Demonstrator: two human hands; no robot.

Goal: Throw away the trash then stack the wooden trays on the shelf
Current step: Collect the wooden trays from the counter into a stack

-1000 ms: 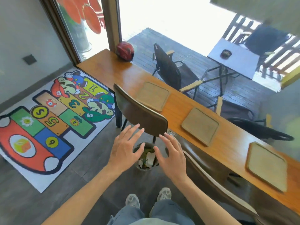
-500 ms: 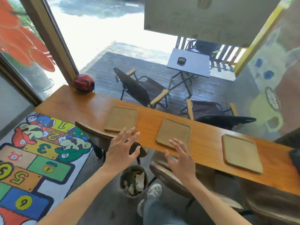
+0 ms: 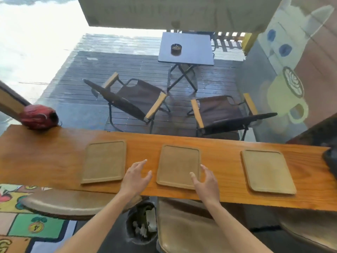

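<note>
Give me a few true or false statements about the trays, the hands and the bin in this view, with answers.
1. Three wooden trays lie on the counter. True.
2. The left hand grips the left tray. False: it is open, between the left tray and the middle tray.
3. The right hand is open at the middle tray's right edge. True.
4. The trash bin is empty. False: scraps lie inside.
5. The trays are stacked. False: they lie apart.

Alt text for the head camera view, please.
Two bare hands, left hand and right hand, hover open either side of the middle flat wooden tray, one of three spaced along a long wooden counter. A trash-filled bin stands below.
</note>
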